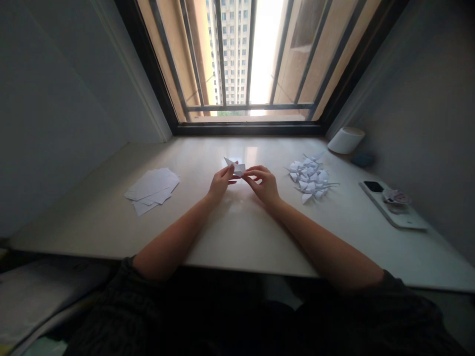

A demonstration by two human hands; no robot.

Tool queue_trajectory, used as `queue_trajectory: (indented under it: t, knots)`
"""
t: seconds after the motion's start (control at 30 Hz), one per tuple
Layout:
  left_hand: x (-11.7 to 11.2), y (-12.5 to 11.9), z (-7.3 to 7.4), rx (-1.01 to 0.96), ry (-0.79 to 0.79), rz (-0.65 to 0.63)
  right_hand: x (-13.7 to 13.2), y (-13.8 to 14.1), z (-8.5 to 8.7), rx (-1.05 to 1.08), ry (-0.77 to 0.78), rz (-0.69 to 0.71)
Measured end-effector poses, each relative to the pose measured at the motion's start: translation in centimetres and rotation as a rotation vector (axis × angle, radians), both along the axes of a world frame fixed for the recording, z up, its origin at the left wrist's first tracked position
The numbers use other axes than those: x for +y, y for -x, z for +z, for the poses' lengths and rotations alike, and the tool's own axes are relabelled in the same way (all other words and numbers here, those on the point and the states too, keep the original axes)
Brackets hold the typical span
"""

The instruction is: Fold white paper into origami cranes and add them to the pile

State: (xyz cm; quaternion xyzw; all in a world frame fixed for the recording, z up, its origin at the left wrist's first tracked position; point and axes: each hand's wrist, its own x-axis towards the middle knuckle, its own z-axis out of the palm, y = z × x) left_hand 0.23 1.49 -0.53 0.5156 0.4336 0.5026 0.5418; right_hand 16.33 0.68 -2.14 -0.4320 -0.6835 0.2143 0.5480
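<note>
A small white folded paper (pixel 238 169) is held up between both hands over the middle of the white tabletop (pixel 230 237). One pointed tip of it sticks out to the upper left. My left hand (pixel 221 179) pinches its left part between thumb and fingers. My right hand (pixel 264 183) has thumb and forefinger closed on its lower right corner. To the right of my right hand lies a pile of small folded paper pieces (pixel 309 177) with thin pointed ends. Left of my left hand is a loose stack of flat white paper sheets (pixel 153 188).
At the right, a phone (pixel 391 207) lies on the table with a round clear object (pixel 396 198) on it. A white cup-like object (pixel 346 140) and a dark blurred item (pixel 362 159) are by the right wall. Behind the table is a barred window (pixel 248 106).
</note>
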Motion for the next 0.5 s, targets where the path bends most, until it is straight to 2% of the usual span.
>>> queue_trajectory:
  t: [0.2,0.5]
  knots:
    - [0.0,-0.4,-0.3,-0.024,-0.156,-0.070,0.1,0.1,0.2,0.149,0.129,0.075]
    - [0.5,-0.3,-1.2,0.055,-0.180,0.013,0.2,0.1,0.1,0.153,0.150,0.074]
